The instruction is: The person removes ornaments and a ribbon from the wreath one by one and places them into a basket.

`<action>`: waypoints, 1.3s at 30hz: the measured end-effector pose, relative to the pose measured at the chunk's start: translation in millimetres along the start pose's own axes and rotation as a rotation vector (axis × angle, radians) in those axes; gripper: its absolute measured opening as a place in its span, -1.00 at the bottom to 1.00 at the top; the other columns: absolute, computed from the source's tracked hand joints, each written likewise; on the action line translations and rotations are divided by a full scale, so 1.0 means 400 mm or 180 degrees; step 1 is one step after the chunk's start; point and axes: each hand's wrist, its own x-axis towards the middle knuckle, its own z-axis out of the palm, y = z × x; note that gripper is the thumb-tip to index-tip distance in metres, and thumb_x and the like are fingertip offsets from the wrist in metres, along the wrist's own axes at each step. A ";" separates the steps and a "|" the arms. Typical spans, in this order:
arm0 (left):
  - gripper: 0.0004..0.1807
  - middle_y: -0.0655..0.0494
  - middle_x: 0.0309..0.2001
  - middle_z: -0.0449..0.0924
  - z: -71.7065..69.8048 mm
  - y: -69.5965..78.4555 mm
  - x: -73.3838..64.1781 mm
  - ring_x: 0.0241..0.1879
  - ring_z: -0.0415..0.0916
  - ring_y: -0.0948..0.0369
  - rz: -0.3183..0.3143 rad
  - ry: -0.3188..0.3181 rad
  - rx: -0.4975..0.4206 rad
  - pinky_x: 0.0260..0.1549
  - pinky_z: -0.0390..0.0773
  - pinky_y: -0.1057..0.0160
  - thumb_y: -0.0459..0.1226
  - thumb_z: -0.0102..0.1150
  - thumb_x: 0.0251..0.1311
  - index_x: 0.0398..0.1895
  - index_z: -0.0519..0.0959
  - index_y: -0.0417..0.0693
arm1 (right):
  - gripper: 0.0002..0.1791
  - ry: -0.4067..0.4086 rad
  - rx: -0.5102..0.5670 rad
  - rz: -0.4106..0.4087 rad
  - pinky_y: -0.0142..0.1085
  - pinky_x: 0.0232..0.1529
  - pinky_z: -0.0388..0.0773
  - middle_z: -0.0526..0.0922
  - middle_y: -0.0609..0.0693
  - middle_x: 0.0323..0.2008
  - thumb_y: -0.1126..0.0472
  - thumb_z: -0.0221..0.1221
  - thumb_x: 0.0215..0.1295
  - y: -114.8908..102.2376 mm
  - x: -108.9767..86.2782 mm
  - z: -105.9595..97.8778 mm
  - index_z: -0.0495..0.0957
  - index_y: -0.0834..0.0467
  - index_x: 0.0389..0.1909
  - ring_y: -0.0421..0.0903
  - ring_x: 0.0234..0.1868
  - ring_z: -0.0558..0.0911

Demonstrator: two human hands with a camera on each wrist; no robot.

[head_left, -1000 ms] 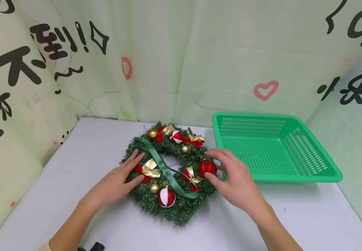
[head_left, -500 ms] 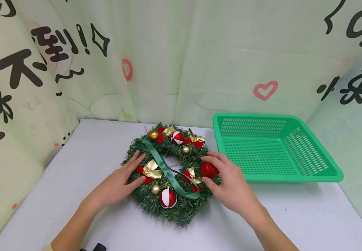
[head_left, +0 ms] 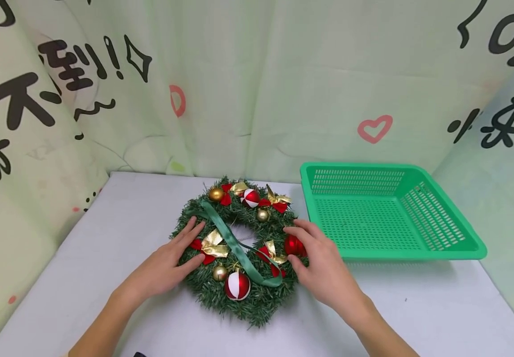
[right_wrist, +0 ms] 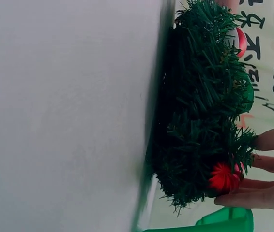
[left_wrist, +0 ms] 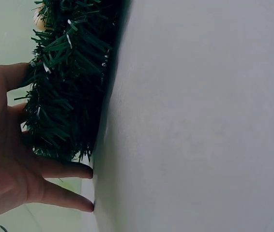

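A green artificial Christmas wreath (head_left: 257,307) lies flat on the table, with gold and red bows, striped and gold balls and a green ribbon (head_left: 223,228) across its middle. My left hand (head_left: 160,267) rests on its left side with spread, mostly straight fingers; in the left wrist view two fingertips reach down beside the wreath to the tabletop. At the right side my right hand (head_left: 323,267) touches a shiny red ball (head_left: 293,245) and the greenery around it, fingers extended and partly covering the ball. In the right wrist view the red ball (right_wrist: 224,178) sits against the wreath under the fingers.
A green plastic basket (head_left: 455,218) with slotted walls stands at the back right, close to my right hand. Behind the white table (head_left: 118,218) hangs a pale curtain (head_left: 257,89) with black lettering. A small dark object (head_left: 139,354) shows at the bottom edge.
My right hand has shifted slightly left and down, its fingers now covering more of the red ball. My left hand stays on the wreath almost unmoved. The view has tilted a little.
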 end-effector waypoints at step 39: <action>-0.15 0.16 0.73 -0.31 -0.014 0.005 -0.008 0.56 0.13 -0.30 -0.0026 -0.0125 -0.0012 0.32 0.31 -0.45 0.24 -0.04 0.52 0.72 -0.11 0.36 | -0.51 0.0226 0.0142 0.0232 -0.11 -0.12 0.75 0.67 0.08 0.12 0.46 0.45 0.11 0.019 0.018 0.027 0.70 0.21 0.12 0.10 -0.01 0.72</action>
